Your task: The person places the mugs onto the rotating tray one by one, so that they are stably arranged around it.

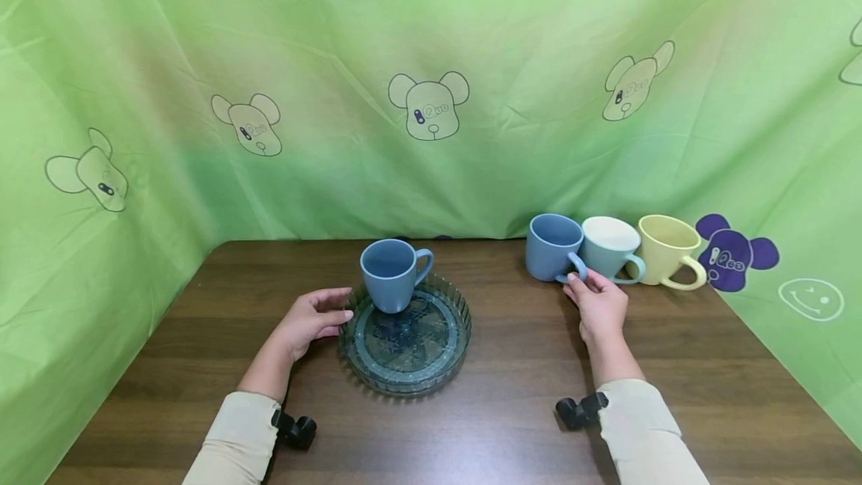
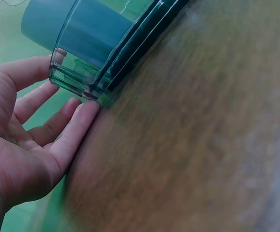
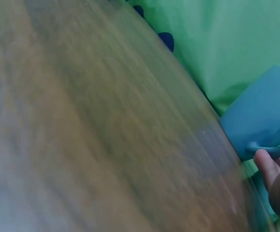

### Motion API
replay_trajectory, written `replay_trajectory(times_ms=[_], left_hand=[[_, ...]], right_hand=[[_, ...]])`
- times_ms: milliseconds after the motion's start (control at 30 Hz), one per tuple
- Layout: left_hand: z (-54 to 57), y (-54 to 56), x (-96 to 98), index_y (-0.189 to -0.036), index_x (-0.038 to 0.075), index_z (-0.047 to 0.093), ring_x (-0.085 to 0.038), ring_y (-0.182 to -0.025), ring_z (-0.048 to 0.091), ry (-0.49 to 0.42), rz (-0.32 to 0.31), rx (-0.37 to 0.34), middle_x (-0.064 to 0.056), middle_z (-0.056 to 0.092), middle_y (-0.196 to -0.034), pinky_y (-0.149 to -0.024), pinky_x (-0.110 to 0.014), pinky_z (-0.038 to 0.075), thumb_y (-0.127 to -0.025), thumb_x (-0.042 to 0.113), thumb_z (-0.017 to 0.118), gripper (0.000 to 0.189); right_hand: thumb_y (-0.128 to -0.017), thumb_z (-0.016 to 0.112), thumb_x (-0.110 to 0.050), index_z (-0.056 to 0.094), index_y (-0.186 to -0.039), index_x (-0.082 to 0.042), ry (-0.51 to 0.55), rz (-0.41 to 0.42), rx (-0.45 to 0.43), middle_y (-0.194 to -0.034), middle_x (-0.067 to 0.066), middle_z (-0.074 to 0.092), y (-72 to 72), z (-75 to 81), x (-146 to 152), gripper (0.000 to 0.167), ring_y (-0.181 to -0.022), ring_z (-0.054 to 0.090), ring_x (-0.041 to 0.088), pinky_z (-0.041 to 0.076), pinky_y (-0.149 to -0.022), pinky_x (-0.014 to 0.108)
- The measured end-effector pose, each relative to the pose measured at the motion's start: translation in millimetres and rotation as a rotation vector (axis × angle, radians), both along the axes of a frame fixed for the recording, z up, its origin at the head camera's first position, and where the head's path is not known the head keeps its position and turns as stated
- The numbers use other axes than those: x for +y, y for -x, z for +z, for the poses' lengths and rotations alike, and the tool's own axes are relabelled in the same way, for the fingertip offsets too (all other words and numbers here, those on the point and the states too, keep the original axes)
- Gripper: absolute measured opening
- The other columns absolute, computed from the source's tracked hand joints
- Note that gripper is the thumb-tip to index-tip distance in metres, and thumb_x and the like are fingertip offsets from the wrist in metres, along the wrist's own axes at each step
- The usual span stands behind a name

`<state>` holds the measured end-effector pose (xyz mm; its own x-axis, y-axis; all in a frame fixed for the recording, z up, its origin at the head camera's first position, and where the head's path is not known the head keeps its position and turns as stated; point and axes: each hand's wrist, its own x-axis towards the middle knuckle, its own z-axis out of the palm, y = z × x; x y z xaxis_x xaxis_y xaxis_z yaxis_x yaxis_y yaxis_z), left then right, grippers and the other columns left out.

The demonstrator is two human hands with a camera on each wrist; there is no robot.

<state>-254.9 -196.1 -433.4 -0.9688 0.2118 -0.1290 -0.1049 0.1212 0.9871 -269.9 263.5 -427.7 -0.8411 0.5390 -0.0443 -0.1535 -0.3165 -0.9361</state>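
Observation:
A blue mug (image 1: 388,279) stands upright at the back left part of a round dark-green glass plate (image 1: 411,380) with a ribbed, raised rim. My left hand (image 1: 313,322) is at the left side of this plate, its spread fingers touching the rim; the left wrist view shows the fingertips against the glass wall (image 2: 74,77). At the back right, my right hand (image 1: 599,310) pinches the handle of a second blue mug (image 1: 548,249) between thumb and fingers. That mug is upright, and only part of it shows in the right wrist view.
Right of the second blue mug stand a light teal mug (image 1: 606,245) with a white inside and a yellow mug (image 1: 663,249), close together in a row. A green curtain (image 1: 323,193) with bear prints hangs right behind the wooden table (image 1: 498,410).

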Motion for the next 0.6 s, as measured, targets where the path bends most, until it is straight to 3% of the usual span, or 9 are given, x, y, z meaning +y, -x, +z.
replay_trajectory(times_ms=[267,600], left_hand=[[0.5,-1.8,0.4,-0.139,-0.003,0.049,-0.016,-0.102,0.060,-0.008,0.003,0.002,-0.025,0.048,-0.137,-0.080,-0.033,0.056,-0.089,0.005,0.068,0.054],[-0.8,2.0,0.0,-0.137,0.000,0.053,-0.019,-0.104,0.062,-0.002,0.010,-0.009,-0.021,0.053,-0.133,-0.079,-0.035,0.057,-0.088,0.008,0.071,0.052]], right_hand=[[-0.087,0.062,0.014,0.061,-0.113,0.016,0.001,-0.092,0.100,-0.081,0.002,0.070,4.5,-8.7,-1.0,0.026,-0.070,0.069,0.010,0.058,-0.064,0.024],[-0.085,0.063,0.016,0.067,-0.103,0.011,0.032,-0.093,0.163,-0.079,0.004,0.070,4.8,-7.9,-2.2,0.019,-0.068,0.069,0.011,0.058,-0.061,0.024]])
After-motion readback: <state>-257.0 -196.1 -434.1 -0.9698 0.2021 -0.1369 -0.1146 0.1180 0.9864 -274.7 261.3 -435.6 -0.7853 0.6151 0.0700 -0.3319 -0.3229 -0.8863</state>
